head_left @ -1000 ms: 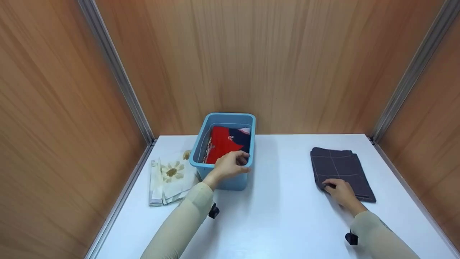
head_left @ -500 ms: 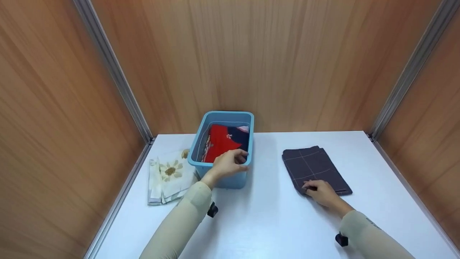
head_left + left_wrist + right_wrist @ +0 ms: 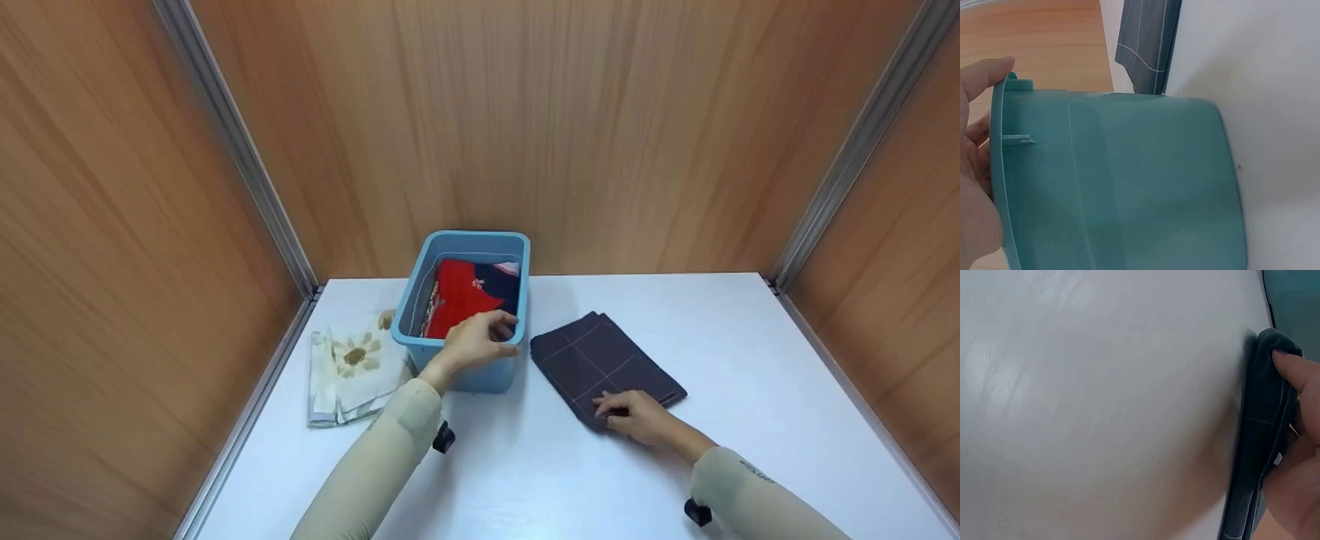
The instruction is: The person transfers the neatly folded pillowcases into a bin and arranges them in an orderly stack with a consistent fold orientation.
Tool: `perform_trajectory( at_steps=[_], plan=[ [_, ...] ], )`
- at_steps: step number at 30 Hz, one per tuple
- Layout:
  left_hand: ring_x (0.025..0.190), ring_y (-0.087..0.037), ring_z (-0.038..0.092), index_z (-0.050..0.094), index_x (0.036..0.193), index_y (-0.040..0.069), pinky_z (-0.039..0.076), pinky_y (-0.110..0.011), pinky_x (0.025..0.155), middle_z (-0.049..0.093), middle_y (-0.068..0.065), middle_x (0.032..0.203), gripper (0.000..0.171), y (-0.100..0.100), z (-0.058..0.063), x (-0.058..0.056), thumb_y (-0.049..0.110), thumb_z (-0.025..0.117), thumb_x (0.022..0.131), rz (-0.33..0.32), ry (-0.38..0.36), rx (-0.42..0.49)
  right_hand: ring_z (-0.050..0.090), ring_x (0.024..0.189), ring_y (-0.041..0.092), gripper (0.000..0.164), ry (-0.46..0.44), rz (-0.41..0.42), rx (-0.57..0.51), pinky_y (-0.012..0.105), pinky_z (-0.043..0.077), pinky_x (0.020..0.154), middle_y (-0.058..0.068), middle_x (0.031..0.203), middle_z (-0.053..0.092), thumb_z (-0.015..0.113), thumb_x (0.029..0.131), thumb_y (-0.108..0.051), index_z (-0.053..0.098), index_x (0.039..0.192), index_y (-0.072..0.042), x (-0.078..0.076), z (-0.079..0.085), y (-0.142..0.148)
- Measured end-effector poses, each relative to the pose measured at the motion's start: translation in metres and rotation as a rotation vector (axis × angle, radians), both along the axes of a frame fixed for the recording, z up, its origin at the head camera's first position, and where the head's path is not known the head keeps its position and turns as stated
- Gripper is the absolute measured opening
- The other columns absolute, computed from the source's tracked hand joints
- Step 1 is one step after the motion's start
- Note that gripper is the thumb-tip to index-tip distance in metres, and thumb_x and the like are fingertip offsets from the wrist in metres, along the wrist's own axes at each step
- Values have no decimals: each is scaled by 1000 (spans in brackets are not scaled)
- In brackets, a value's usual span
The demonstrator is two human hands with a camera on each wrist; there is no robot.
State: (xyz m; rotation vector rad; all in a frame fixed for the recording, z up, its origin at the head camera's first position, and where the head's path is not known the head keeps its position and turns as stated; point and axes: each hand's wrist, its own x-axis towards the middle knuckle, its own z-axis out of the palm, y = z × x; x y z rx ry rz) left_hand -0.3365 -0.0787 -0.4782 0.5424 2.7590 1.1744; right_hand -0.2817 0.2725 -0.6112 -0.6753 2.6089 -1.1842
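Observation:
In the head view my left hand (image 3: 476, 343) holds the rim of a blue plastic bin (image 3: 487, 375) at its near right corner. The left wrist view shows the thumb (image 3: 994, 74) along that rim. Folded cloth in red and navy (image 3: 469, 300) lies inside the bin. My right hand (image 3: 641, 416) pinches the near corner of a folded dark checked cloth (image 3: 592, 360), just right of the bin. In the right wrist view the thumb presses the bunched edge of this cloth (image 3: 1258, 422) close over the table; the other fingers are partly hidden.
A folded white cloth with a flower print (image 3: 367, 360) lies left of the bin, partly behind it. The white table (image 3: 750, 337) is bounded by wood-grain panels (image 3: 585, 135) at the back and both sides.
My right hand has moved left with the dark checked cloth, from the table's right side to near the bin, and the cloth has turned somewhat. My left hand stays at the rim.

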Motion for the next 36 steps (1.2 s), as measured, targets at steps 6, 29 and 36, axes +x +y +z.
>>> perform_trajectory(
  at_steps=[6,29,36],
  plan=[
    [107,-20,68,70,140,21,52,-54,107,77,0,119,51,-2,-2,-1,30,86,92,3,-1,3,45,150,56,24,8,35,45,70,36,122,21,147,68,65,101,-3,82,117,-7,4,6,-10],
    [107,-20,68,71,138,22,46,-54,110,77,1,116,49,-1,0,0,32,86,92,9,12,2,65,133,42,65,125,-257,249,58,54,113,22,139,70,92,87,-34,71,136,2,-9,15,-73],
    [107,-19,67,71,138,23,48,-52,107,77,2,116,50,0,-1,0,33,86,92,12,2,-5,67,124,39,78,133,-260,321,56,57,107,23,133,69,99,78,-32,68,139,6,-10,13,-84]
  ],
)
